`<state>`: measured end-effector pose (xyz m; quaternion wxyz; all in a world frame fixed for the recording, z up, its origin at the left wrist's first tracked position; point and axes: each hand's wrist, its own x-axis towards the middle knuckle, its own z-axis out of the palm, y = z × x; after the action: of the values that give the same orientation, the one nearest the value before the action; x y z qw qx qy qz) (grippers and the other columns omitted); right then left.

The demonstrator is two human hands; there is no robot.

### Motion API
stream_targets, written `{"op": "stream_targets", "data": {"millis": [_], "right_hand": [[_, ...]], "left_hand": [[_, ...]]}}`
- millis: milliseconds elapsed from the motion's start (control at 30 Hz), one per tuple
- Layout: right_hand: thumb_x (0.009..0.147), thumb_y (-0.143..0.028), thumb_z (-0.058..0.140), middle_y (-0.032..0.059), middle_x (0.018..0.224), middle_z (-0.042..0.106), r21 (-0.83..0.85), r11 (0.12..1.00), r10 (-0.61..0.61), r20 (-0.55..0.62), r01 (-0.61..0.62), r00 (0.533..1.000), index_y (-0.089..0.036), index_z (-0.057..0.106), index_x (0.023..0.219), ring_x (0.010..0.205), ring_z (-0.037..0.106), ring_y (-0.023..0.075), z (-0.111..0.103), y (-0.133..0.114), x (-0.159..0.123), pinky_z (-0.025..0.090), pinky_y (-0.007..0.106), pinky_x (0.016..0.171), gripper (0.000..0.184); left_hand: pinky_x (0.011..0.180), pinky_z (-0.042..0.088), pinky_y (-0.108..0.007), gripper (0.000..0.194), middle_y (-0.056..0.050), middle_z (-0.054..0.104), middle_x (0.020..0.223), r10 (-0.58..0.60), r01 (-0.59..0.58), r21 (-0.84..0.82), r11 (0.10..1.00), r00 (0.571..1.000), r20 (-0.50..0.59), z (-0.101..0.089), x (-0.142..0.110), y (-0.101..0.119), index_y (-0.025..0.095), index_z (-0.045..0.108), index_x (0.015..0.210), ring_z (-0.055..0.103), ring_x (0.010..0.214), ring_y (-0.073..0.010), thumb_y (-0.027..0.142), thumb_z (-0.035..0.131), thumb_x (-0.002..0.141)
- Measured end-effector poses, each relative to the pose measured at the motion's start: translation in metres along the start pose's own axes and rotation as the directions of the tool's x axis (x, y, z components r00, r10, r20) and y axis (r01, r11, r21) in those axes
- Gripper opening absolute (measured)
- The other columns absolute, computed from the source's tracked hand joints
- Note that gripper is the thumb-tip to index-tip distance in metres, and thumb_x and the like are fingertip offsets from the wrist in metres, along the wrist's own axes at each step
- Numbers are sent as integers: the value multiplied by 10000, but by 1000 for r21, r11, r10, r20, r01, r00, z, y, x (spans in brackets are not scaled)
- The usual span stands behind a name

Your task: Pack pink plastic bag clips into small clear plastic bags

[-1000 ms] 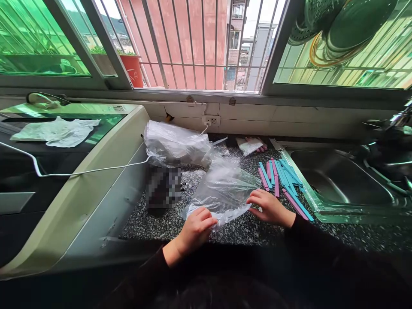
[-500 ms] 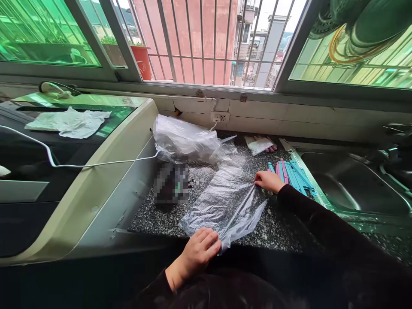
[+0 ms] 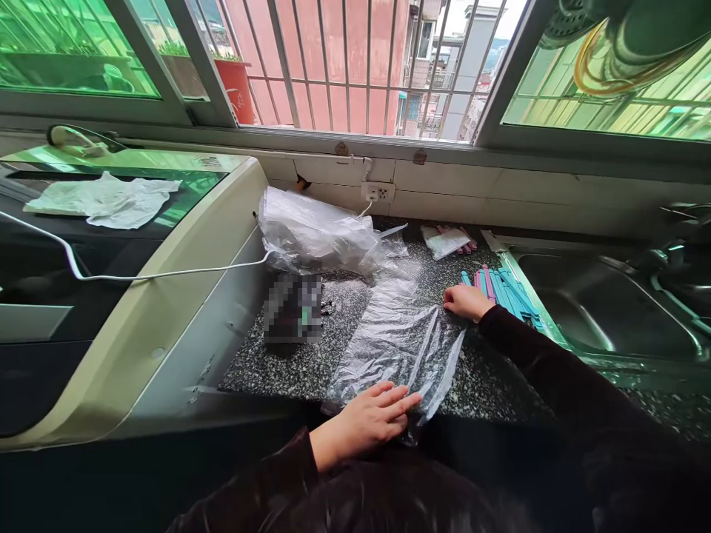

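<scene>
A clear, crinkled plastic bag (image 3: 383,333) lies spread over the speckled dark countertop (image 3: 500,385). My left hand (image 3: 369,418) rests on the bag's near end, palm down with its fingers stretched out. At the bag's right edge, my right hand (image 3: 467,302) is closed, with thumb and fingers pinched on the plastic; the fingertips are partly hidden. Just beyond that hand lie several blue and pink plastic strips (image 3: 505,292), which look like bag-sealing clips.
A pile of clear plastic bags (image 3: 316,229) sits at the back. A pixelated dark object (image 3: 292,311) lies left of the spread bag. The large appliance (image 3: 222,244) with a white cable (image 3: 167,280) borders the left, a steel sink (image 3: 600,311) the right. A small packet (image 3: 444,242) lies near the wall.
My left hand has slid right along the bag's near end and its fingers have straightened out flat. The bag lies flatter. My right hand stays near the bag's right edge.
</scene>
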<state>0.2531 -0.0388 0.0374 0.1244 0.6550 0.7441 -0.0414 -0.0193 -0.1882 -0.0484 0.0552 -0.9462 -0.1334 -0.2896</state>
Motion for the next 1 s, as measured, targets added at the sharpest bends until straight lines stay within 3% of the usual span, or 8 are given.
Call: {"op": "stream_targets", "data": {"millis": [233, 333, 400, 467, 567, 633, 800, 1000], "right_hand": [[823, -195, 440, 125, 964, 687, -63, 998, 12, -82, -17, 997, -152, 653, 908, 902, 612, 234, -11, 8, 12, 378, 303, 716, 233], [809, -242, 491, 90, 952, 693, -65, 998, -27, -61, 23, 998, -181, 655, 895, 895, 611, 218, -19, 18, 10, 378, 281, 699, 195], [769, -271, 563, 60, 938, 698, -59, 996, -75, -26, 73, 997, -202, 660, 877, 894, 608, 210, -21, 25, 4, 380, 270, 697, 161], [728, -254, 613, 55, 922, 699, -69, 990, -121, 0, 120, 993, -203, 663, 863, 898, 601, 218, -20, 30, -4, 380, 276, 707, 153], [692, -189, 637, 88, 902, 691, -125, 977, -176, -13, 173, 984, -180, 666, 860, 907, 586, 252, -12, 33, -14, 377, 312, 730, 171], [686, -166, 638, 117, 886, 684, -145, 972, -189, -31, 183, 981, -158, 670, 859, 910, 579, 278, -7, 33, -16, 375, 340, 740, 177], [727, -125, 572, 120, 769, 678, -65, 981, -186, -19, 184, 982, -144, 670, 730, 850, 591, 264, 0, 35, -12, 381, 349, 736, 101], [750, -156, 541, 93, 819, 688, 67, 989, -122, -166, 135, 978, -164, 663, 761, 867, 605, 235, -13, 44, 7, 419, 313, 754, 123]], "left_hand": [[992, 372, -318, 166, -32, 534, 1308, 98, -41, -249, 968, 971, 218, 1, 28, 3, 222, 632, 948, 494, 1170, -173, 270, 510, 845], [963, 400, -308, 403, -58, 548, 1285, 69, 69, -447, 892, 956, 285, -14, 48, -6, 227, 570, 1134, 510, 1141, -187, 437, 567, 789], [901, 438, -260, 411, -54, 629, 1151, -54, 213, -514, 831, 950, 307, -24, 62, -29, 209, 570, 1138, 572, 1020, -156, 439, 560, 797], [858, 457, -253, 296, -54, 664, 1038, -276, 411, -435, 801, 899, 341, -27, 77, -65, 186, 600, 1089, 593, 949, -149, 320, 519, 837], [889, 445, -330, 271, -106, 640, 1069, -575, 636, -129, 760, 753, 321, -17, 97, -127, 141, 628, 1037, 568, 999, -217, 177, 547, 780], [932, 416, -340, 326, -107, 617, 1127, -628, 667, -11, 745, 707, 324, -6, 107, -159, 144, 622, 1066, 542, 1045, -233, 134, 562, 746], [830, 446, -315, 218, -80, 669, 860, -639, 669, 87, 739, 654, 405, 13, 119, -188, 152, 678, 903, 578, 901, -231, 142, 563, 718], [688, 441, -273, 117, -53, 627, 760, -716, 744, -22, 668, 650, 254, 0, 129, -206, 159, 650, 699, 561, 727, -172, 146, 535, 716]]}}
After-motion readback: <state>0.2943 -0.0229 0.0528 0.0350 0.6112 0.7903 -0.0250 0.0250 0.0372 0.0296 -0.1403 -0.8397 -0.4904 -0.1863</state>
